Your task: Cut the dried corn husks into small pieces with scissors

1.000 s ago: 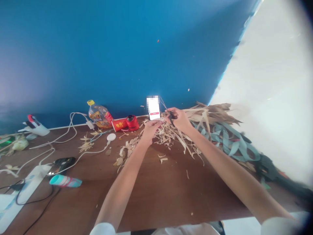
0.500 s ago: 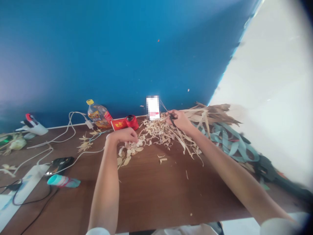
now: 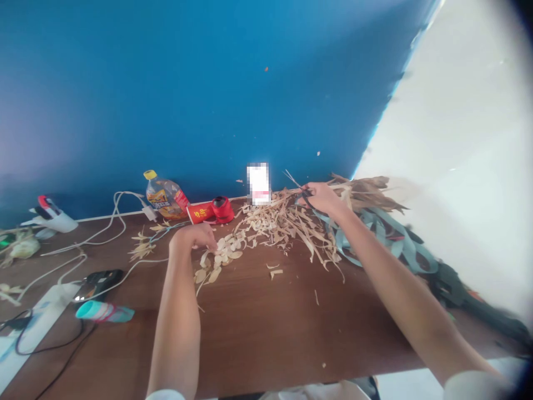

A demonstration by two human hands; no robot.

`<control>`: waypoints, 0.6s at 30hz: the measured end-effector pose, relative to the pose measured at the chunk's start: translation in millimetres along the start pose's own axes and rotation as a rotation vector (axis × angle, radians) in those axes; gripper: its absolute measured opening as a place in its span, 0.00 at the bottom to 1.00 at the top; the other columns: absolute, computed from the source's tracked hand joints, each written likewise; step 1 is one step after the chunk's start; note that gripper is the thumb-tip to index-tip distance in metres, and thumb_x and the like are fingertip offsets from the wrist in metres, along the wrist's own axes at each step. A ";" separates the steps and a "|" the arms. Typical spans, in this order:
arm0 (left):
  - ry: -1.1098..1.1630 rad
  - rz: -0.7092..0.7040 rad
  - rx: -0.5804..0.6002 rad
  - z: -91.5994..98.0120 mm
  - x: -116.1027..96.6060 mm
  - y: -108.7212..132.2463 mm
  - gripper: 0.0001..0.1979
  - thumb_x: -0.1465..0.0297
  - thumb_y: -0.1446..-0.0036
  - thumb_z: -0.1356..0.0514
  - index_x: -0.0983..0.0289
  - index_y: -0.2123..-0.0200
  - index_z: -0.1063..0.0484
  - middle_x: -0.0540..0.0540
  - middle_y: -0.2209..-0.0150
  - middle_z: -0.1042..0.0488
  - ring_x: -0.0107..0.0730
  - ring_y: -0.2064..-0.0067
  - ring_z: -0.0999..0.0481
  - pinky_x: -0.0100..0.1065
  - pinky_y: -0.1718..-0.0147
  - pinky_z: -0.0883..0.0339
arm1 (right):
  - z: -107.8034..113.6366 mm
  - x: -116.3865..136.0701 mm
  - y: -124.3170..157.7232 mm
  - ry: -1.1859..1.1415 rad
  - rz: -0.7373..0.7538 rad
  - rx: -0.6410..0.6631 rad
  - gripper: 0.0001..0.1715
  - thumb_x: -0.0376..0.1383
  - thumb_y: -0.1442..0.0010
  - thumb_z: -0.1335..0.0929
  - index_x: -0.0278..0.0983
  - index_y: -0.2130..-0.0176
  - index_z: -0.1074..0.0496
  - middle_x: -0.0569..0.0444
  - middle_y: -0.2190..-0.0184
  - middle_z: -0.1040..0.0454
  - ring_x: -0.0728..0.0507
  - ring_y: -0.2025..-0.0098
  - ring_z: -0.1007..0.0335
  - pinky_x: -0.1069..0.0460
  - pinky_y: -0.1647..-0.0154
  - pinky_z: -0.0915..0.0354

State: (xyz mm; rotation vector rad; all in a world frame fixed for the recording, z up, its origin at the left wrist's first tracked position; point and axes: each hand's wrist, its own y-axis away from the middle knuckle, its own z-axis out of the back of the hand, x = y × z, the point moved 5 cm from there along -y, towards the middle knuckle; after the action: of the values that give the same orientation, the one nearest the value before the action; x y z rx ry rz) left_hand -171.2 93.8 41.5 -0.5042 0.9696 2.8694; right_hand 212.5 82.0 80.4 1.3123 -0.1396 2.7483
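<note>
- Gripping dark-handled scissors point(image 3: 306, 195): right hand point(image 3: 321, 198), fingers wrapped round them, beside curled papery strips point(image 3: 287, 225).
- Left hand point(image 3: 204, 237): at pale, flat oval pieces point(image 3: 227, 250) heaped on smooth brown table point(image 3: 266, 328); whether its fingertips meet, I cannot tell.

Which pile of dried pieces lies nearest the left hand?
The small pile of pale, rounded pieces, right beside the left hand. The heap of narrow, tangled strips and the broad brown husks both lie farther right.
</note>
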 end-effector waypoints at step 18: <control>-0.030 -0.283 -0.152 -19.4 -62.3 -17.0 0.11 0.64 0.57 0.38 0.64 0.70 0.25 0.53 0.71 0.26 0.31 0.71 0.29 0.28 0.75 0.42 | -9.3 -4.1 -5.5 -0.194 0.018 0.037 0.25 0.41 0.56 0.25 0.36 0.58 0.28 0.52 0.72 0.25 0.47 0.76 0.31 0.55 0.77 0.38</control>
State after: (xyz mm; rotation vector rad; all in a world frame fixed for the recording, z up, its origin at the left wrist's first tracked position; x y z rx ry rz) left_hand -104.1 98.0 37.7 -0.5579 0.6212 2.6960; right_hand 208.6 88.4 71.6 1.5942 -0.1148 2.6448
